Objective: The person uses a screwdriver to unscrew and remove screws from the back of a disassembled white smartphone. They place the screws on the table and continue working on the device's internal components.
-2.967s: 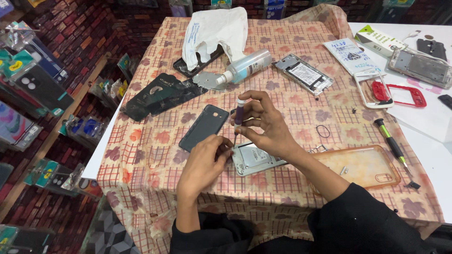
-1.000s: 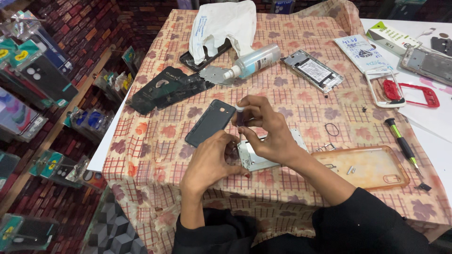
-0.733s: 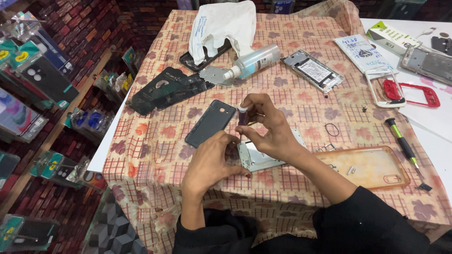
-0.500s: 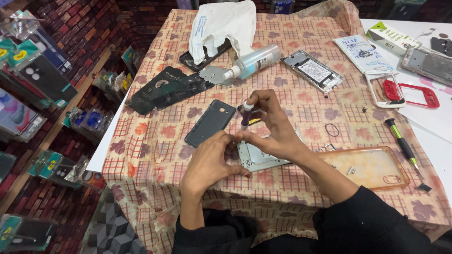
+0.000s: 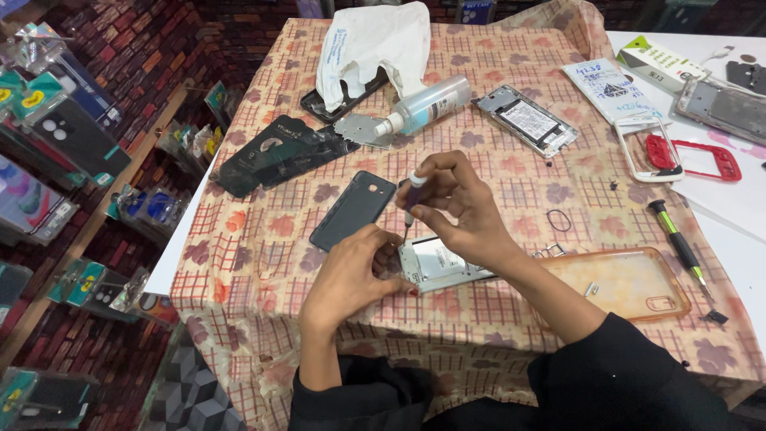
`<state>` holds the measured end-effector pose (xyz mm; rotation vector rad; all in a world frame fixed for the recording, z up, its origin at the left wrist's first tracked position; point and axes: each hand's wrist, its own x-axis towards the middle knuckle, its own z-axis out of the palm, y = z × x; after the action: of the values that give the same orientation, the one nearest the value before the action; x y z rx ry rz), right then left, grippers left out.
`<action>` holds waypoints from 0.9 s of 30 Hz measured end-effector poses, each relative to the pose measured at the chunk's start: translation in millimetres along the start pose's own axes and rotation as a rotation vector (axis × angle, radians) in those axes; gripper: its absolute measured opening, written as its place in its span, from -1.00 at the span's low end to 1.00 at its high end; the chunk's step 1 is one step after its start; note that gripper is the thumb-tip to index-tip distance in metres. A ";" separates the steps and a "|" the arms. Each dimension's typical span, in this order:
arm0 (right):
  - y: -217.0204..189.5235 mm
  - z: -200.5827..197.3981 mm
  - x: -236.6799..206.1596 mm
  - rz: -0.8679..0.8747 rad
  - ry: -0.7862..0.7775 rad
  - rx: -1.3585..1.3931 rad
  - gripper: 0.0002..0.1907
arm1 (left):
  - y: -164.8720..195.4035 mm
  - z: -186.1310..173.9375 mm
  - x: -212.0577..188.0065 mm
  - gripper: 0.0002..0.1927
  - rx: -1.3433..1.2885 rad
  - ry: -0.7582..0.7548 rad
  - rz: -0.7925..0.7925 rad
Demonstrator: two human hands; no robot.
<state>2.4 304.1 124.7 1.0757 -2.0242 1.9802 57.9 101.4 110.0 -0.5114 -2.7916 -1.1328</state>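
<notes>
On the patterned cloth [image 5: 511, 335], near the front edge, lies an opened phone [image 5: 443, 265]. Left hand [image 5: 351, 275] curls against its left end, fingers pressed on it. Right hand [image 5: 463, 207] pinches a small screwdriver [image 5: 410, 203] upright, tip at the phone's corner. Black back cover [image 5: 353, 209] just left; clear case [image 5: 630, 283] right; spray bottle [image 5: 427, 104] behind.

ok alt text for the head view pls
The right hand holds a small screwdriver upright over an opened phone that the left hand steadies on a patterned tablecloth. Around them lie a black back cover and a clear case.
</notes>
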 end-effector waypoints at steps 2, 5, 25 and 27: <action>-1.4 1.5 -0.7 -0.010 -0.036 0.145 -0.61 | 0.5 -0.1 0.0 -0.33 0.014 -0.004 -0.015; -3.0 7.3 -1.4 -0.169 0.005 -0.266 -0.39 | 1.9 0.2 0.1 -0.31 0.031 -0.007 -0.031; 10.8 -15.1 5.7 -0.028 0.254 0.207 -0.50 | 7.6 10.3 2.7 -0.87 -0.007 0.154 0.033; 11.0 -15.6 5.8 -0.022 0.258 0.206 -0.50 | 9.4 12.5 3.1 -0.86 0.029 0.182 0.038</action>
<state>-14.0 314.8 120.9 0.8191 -1.7032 2.2226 58.7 117.2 107.9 -0.4331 -2.6281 -1.0718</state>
